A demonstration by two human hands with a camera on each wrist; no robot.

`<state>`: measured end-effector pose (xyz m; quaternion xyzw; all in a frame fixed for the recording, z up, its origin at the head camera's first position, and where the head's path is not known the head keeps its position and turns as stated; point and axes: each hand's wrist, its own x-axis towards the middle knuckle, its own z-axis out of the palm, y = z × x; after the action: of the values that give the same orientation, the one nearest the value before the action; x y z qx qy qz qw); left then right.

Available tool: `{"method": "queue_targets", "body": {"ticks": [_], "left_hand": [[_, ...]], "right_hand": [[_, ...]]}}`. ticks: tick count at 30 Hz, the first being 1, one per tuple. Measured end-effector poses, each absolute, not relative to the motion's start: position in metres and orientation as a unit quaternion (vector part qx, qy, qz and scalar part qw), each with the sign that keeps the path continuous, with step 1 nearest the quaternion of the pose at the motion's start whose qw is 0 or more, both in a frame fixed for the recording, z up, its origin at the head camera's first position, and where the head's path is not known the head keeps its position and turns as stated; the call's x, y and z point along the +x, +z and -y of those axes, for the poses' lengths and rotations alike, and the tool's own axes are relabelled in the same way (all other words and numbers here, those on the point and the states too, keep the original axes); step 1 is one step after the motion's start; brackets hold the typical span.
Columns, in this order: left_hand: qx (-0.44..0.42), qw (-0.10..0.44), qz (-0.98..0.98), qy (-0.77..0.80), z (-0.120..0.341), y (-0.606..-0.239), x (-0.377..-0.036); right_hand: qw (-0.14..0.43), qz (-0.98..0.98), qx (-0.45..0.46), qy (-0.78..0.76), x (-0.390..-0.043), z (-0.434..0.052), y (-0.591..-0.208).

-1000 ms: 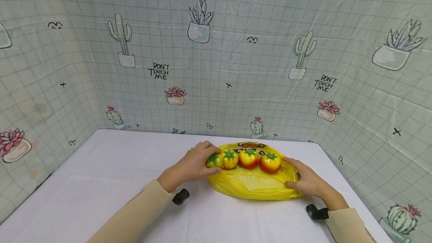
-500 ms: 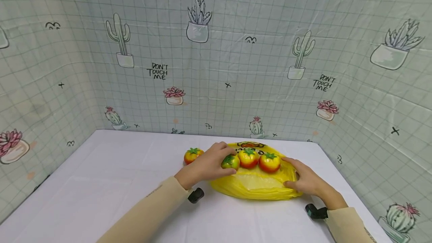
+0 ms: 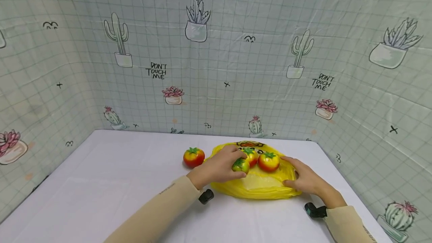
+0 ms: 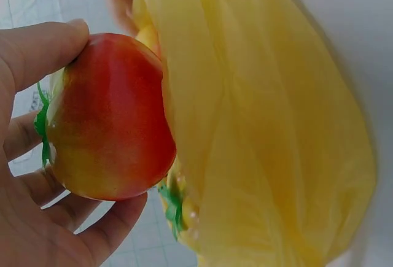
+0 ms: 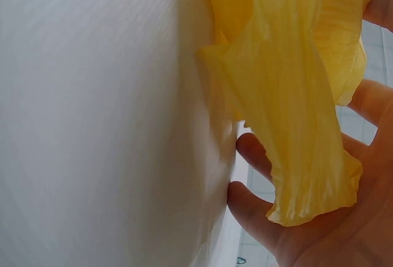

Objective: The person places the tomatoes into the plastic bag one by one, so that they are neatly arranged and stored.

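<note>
Nearest to me, my two beige sleeves reach out over the white worktop (image 3: 101, 183). My right hand (image 3: 303, 181) rests on the right edge of the yellow plastic bag (image 3: 260, 186), its fingers loosely curled about a fold of the thin film, which the right wrist view shows draped across my palm with my fingertips against the worktop. My left hand (image 3: 219, 168) is closed around a toy tomato (image 3: 241, 165), thumb over the top and fingers cupped beneath it, and holds it at the bag's left side; in the left wrist view this tomato (image 4: 107, 119) is red fading to yellow, with a green leaf cap, and it sits close against the yellow film (image 4: 258, 126). Just beyond my left hand, two more tomatoes lie on the bag, one partly hidden behind my fingers (image 3: 250, 153) and one in plain sight (image 3: 268, 161). A fourth tomato (image 3: 194, 157) stands alone on the worktop, just left of the bag. Farthest off hangs a pale green gridded backdrop (image 3: 216, 66) printed with cacti.
</note>
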<state>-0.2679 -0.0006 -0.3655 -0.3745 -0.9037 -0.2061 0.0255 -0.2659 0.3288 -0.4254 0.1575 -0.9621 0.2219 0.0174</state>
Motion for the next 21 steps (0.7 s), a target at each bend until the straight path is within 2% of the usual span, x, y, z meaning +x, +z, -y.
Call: {"method": "queue_targets", "body": {"ticks": [15,21], "left_hand": [[-0.363,-0.005,0.908,-0.208,-0.028,-0.378,-0.267],[-0.363,0.000,0.909,-0.202,-0.041,-0.384,-0.267]], "right_hand": [[0.015,0.962,0.154,0.223,-0.265,-0.328,-0.423],[0.013,0.963,0.154,0.220,-0.266,-0.328,-0.422]]}}
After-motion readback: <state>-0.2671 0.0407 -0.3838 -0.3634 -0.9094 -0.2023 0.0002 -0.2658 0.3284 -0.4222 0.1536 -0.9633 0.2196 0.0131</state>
